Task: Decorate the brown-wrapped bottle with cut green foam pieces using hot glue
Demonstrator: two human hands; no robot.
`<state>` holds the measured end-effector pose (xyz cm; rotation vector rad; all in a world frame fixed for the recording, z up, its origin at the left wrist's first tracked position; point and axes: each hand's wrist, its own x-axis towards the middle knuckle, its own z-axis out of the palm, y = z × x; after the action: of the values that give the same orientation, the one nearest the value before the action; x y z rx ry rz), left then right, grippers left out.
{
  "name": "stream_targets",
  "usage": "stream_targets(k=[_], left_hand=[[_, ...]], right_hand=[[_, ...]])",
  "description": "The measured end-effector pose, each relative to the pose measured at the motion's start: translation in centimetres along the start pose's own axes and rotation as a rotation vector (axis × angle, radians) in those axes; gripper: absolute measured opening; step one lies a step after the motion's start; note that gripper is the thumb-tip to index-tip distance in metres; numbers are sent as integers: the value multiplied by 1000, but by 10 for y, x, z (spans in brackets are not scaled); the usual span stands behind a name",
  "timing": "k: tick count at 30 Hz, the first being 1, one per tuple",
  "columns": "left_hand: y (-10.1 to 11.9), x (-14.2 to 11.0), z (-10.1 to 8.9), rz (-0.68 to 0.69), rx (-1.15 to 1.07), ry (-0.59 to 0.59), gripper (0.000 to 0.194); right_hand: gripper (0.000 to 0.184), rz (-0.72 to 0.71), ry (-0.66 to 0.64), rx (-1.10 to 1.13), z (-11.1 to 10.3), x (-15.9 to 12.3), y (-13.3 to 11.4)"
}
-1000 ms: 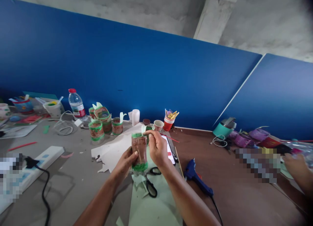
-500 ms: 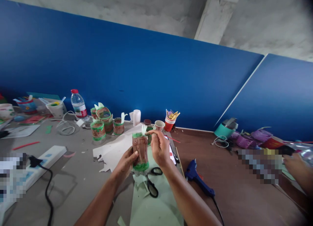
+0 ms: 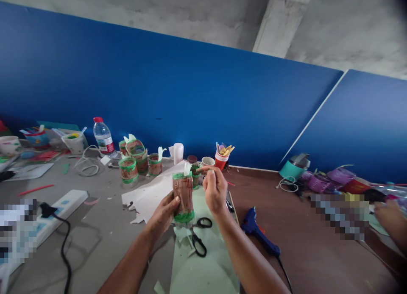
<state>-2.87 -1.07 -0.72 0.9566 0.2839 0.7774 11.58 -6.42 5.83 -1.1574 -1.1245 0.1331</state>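
My left hand [image 3: 167, 207] is wrapped around the side of a brown-painted bottle-like cylinder [image 3: 183, 195] with green bands at top and bottom. The cylinder stands nearly upright, and a small white paper piece [image 3: 187, 169] sticks up from its top rim. My right hand [image 3: 215, 188] is just to the right of the rim, apart from it. Its index finger stretches toward the paper while the other fingers curl in; I see nothing held. Black-handled scissors [image 3: 199, 245] and paper scraps [image 3: 182, 234] lie below the cylinder on a pale green sheet [image 3: 206, 273].
Several similar brown-and-green pots [image 3: 128, 170] stand at the back left near a water bottle [image 3: 104, 137]. A blue glue gun [image 3: 259, 232] lies right. A power strip [image 3: 68, 203] is at left. A red cup of sticks [image 3: 221, 158] stands behind. Another person's hand [image 3: 389, 217] is far right.
My right hand has drawn back to the right, and its fingertip has come away from the white paper piece. My left hand keeps its hold on the cylinder.
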Motion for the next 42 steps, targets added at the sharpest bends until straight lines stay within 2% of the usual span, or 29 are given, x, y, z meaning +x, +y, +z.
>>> stream_targets(k=[2, 4, 12, 16, 22, 27, 31, 36, 42], left_hand=[[0, 0, -1, 3, 0, -1, 50], [-1, 0, -1, 4, 0, -6, 50], [-3, 1, -2, 21, 7, -46, 47], [-1, 0, 1, 33, 16, -47, 45], [-5, 4, -3, 76, 58, 26, 49], [-9, 6, -8, 88, 83, 82, 49], [-4, 4, -6, 97, 71, 92, 45], [2, 3, -2, 113, 3, 88, 33], [5, 1, 0, 64, -40, 47, 46]], right_hand=[[32, 12, 67, 60, 0, 2, -1], [32, 6, 68, 82, 0, 1, -3], [28, -130, -194, -190, 2, -8, -9], [25, -205, -232, -264, 4, -9, -8], [27, -349, -316, -514, 10, -14, -7], [26, -368, -383, -613, 16, -18, -13], [27, -385, -371, -557, 16, -19, -17], [28, -405, -277, -401, 12, -19, -16], [26, -358, -226, -312, 14, -17, -10]])
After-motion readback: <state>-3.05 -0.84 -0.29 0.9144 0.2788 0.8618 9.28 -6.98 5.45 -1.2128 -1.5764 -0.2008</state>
